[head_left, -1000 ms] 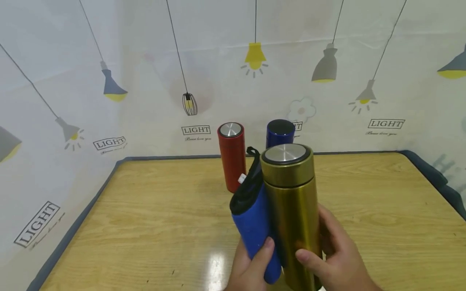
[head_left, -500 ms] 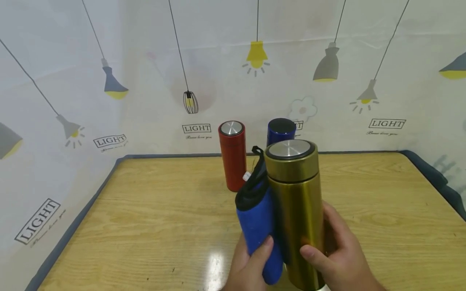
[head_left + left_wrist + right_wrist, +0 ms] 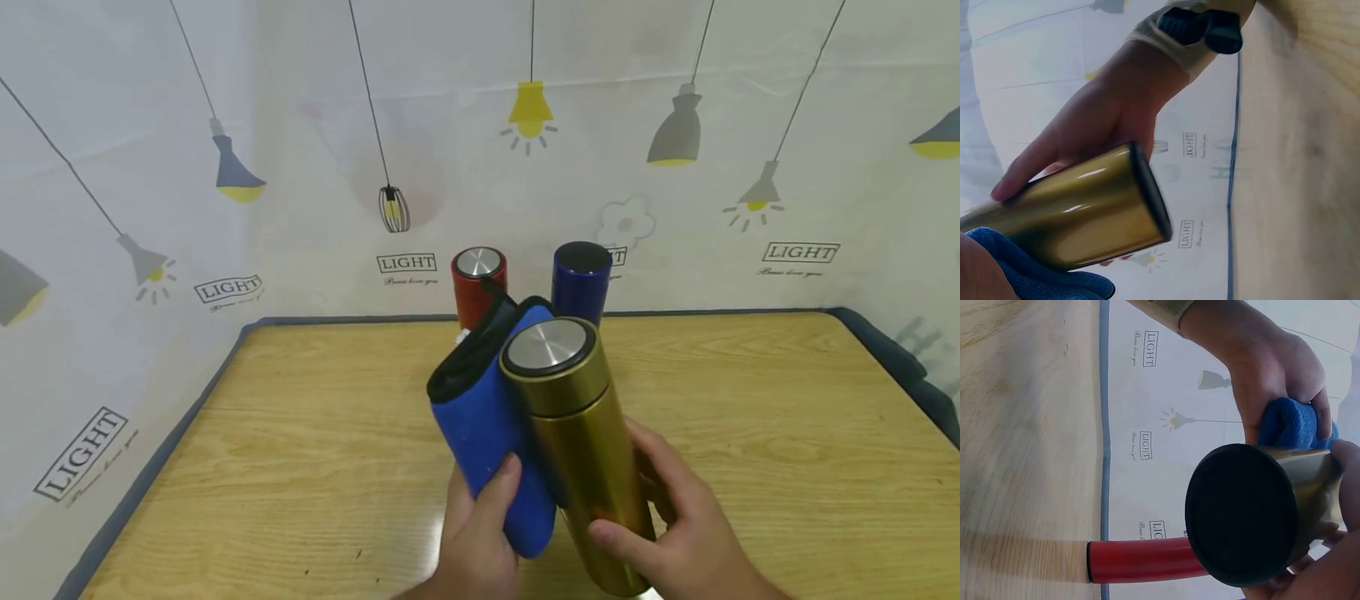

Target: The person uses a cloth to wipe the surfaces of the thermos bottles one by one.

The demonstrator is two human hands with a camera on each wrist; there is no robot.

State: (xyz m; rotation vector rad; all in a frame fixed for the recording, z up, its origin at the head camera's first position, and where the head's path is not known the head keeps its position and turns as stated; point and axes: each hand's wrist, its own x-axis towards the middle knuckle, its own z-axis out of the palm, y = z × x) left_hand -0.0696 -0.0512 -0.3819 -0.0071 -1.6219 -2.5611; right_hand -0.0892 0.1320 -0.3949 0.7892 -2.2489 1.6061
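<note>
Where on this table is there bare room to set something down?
The table is bare between its left edge and the left hand, and between the right hand and its right edge. The middle is crowded: gold bottle and blue pouch held in front, red bottle and dark blue bottle behind.

The flask (image 3: 588, 467) in the right fingers (image 3: 663, 458) is brassy gold, streaked lighter and darker; its top disc (image 3: 546, 345) is brushed silver ringed in black, its base (image 3: 1241, 515) black. The pouch (image 3: 491, 433) in the left fingers (image 3: 456, 517) is bright blue with black trim. Beyond both sets of fingers I see a red bottle (image 3: 471, 304), its top silver and black, and a deep blue bottle (image 3: 579, 292) with a black top. Below the fingers, the table (image 3: 300, 450) is honey-yellow wood grain with slate-blue edging (image 3: 873, 342). Behind them, the whitish sheet (image 3: 300, 167) bears grey, blue and yellow lamps, a pale flower and boxed black LIGHT lettering.
</note>
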